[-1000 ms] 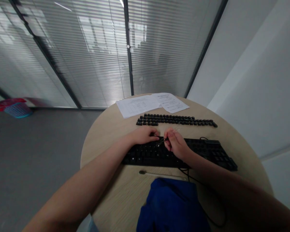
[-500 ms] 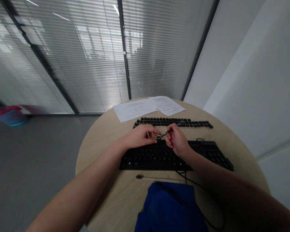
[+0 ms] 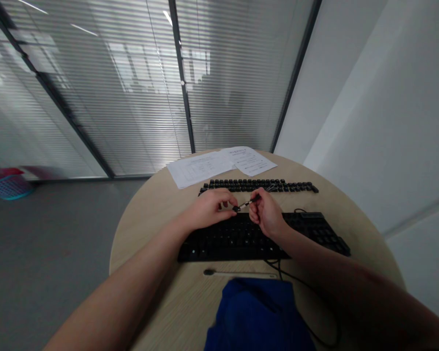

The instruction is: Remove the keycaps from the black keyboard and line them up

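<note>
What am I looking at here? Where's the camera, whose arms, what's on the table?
There is no machine: the camera sits on a person's head, looking forward and down, so both bare arms are their own. The left hand and right hand meet over a black keyboard on a round wooden table. The right hand holds a thin wire key puller; the left fingers pinch a small dark keycap at its tip. Behind lie rows of loose keycaps and paper sheets. Nearer the person lie a slim stick-like tool and a blue cloth.

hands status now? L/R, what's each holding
Left hand: fingers pinched on a small dark keycap above the keyboard.
Right hand: closed on a thin keycap puller, tip at the keycap.
</note>
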### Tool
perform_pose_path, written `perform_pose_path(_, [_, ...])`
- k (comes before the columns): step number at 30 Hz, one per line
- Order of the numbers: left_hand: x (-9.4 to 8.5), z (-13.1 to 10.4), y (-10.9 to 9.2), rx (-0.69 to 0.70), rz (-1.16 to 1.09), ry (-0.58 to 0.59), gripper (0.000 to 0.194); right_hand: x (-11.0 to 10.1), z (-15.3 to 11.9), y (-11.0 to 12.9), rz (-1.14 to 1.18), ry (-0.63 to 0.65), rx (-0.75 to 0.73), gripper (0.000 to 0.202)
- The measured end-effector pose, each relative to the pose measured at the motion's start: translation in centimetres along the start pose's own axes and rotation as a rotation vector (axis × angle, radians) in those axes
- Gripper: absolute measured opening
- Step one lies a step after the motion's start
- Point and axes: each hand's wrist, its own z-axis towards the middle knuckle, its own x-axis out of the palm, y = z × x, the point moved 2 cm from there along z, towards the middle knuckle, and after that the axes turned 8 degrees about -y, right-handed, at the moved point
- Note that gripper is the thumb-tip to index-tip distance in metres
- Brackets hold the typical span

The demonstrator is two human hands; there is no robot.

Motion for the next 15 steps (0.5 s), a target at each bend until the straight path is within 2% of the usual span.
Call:
perform_pose_path(6, [-0.1,-0.1,0.5,-0.045,0.022,-0.090,0.013,-0.3,0.4,-0.1,0.019,-0.022,-0.042,0.037])
perform_pose_path(11, [-1.3,-0.3,1.6,-0.124,0.002,-0.251,0.015,-0.9,0.9,-0.2,0.038,-0.115,-0.092,0.031])
perform_pose_path(13, [-1.6,-0.3,2.2,-0.134,0.023,-0.271,0.016,-1.1,0.9,-0.3,-0.039,-0.124,-0.174,0.027])
perform_pose_path(15, [-1.7,-0.4,2.5,-0.133,0.059,-0.259,0.016,-1.2,0.7,-0.2,-0.177,-0.113,-0.322,0.027])
